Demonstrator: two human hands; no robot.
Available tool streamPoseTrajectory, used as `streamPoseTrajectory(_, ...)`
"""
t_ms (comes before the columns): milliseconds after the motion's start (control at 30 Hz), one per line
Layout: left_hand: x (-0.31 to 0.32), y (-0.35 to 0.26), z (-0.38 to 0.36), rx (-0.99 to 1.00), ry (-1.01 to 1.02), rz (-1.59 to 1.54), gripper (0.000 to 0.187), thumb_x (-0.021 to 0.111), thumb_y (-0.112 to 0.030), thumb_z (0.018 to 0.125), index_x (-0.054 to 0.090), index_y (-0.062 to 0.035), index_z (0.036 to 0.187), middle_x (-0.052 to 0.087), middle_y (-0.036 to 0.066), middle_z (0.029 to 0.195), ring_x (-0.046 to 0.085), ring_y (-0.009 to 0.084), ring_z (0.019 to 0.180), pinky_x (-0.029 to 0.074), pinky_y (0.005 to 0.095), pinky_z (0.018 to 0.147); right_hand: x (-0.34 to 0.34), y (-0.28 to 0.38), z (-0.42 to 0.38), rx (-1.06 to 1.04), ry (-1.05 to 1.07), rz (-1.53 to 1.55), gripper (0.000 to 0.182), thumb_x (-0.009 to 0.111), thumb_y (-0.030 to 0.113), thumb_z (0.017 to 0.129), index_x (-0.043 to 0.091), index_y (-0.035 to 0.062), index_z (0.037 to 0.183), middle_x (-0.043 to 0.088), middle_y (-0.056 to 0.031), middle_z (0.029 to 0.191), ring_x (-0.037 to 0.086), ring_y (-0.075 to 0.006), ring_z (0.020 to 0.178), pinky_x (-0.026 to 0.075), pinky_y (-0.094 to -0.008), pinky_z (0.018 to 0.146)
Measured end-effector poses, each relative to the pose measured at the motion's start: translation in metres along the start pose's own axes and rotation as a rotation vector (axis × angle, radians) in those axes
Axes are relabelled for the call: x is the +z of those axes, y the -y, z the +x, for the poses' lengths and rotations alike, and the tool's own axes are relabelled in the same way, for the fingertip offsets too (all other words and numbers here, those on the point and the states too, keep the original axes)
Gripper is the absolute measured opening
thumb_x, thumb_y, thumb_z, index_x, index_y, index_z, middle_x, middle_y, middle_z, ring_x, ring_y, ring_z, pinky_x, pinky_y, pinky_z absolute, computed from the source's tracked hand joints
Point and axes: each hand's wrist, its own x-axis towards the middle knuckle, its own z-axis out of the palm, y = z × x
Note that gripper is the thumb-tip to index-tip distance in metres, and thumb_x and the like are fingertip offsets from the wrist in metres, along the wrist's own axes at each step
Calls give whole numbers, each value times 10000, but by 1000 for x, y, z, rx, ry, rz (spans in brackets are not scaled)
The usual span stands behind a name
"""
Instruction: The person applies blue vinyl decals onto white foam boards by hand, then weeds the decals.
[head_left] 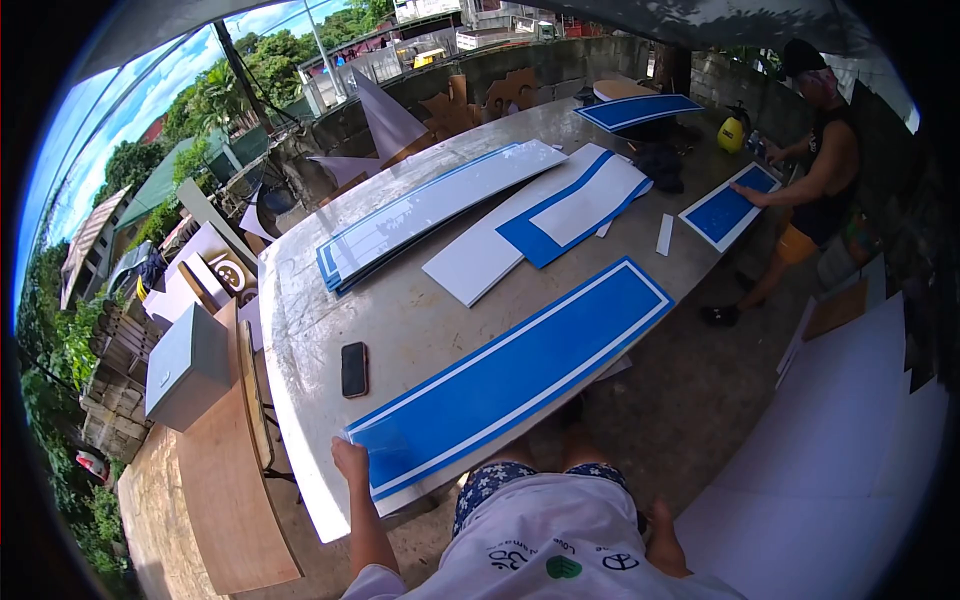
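Black phone (354, 369), yellow container (732, 135), grey box (186, 362)

From my remote view I list: bench (300, 345), one. Single blue panels (510, 375), three. Stacks of blue-and-white boards (440, 212), two; I cannot tell how many boards lie in each. Loose white strip (664, 235) on the bench, one. Phone (354, 370), one. Yellow tank (732, 136), one. Grey box (182, 362), one. Co-worker (826, 150), one. My side's bare hands (350, 458), two, left and right.
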Motion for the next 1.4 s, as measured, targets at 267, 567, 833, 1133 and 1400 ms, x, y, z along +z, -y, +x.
streamPoseTrajectory(267,-1,-5,-4,-19,79,-1,387,582,-177,818,467,85,1079,532,319,1047,548,458,966,444,477,858,-1,3,7,-73,44,40,439,454,389,861,512,79,1166,559,-126,994,563,-295,837,469,-477,707)
streamPoseTrajectory(567,-1,-5,0,-113,130,-64,469,420,-328,901,461,97,1096,508,353,1081,530,482,990,419,495,890,-11,-19,69,-51,62,68,458,465,392,884,479,85,1224,526,-139,1104,535,-330,987,446,-498,810)
streamPoseTrajectory(833,-6,-11,-4,-36,152,-35,456,436,-351,919,425,47,1140,493,323,1087,531,476,986,428,497,879,3,12,11,11,45,-23,466,473,414,891,472,101,1236,515,-127,1133,528,-336,1002,441,-504,841)
streamPoseTrajectory(1133,-2,-13,-14,-20,36,61,426,451,-331,927,432,39,1137,507,273,1070,580,439,894,470,484,793,-4,4,19,3,61,28,471,447,411,904,440,112,1268,503,-139,1159,513,-337,1041,452,-509,847)
streamPoseTrajectory(1400,6,-18,-24,5,-106,52,479,467,-321,921,395,53,1210,500,266,1117,594,437,882,495,478,765,0,11,8,-46,86,14,439,452,353,897,445,102,1257,507,-146,1144,521,-335,1016,457,-502,838)
